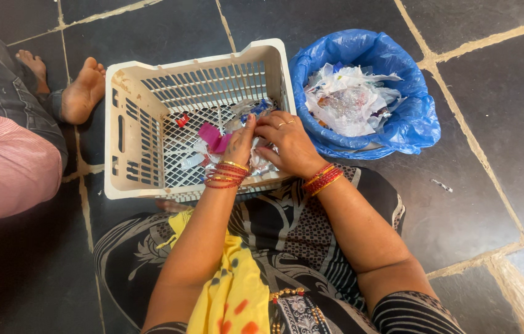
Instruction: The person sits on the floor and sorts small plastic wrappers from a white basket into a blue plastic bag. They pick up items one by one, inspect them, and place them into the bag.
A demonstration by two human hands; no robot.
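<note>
Sitting on the dark stone floor (503, 124), the person has a cream plastic crate (144, 117) in front of the knees, and everything else lies around that crate. Just beside its right wall stands a bin lined with a blue bag (413, 120), filled with crumpled white wrappers (345, 99). Left of the crate, another person's bare foot (83, 91) rests on the floor, close to the crate's far left corner. Inside the crate, at its near right side, both hands meet over a heap of scraps. The right hand (288, 143) is curled, fingers bent onto a clear plastic wrapper (251, 110). The left hand (239, 143) pinches the same wrapper with nearly closed fingertips. A pink scrap (213, 137) lies just left of that hand.
</note>
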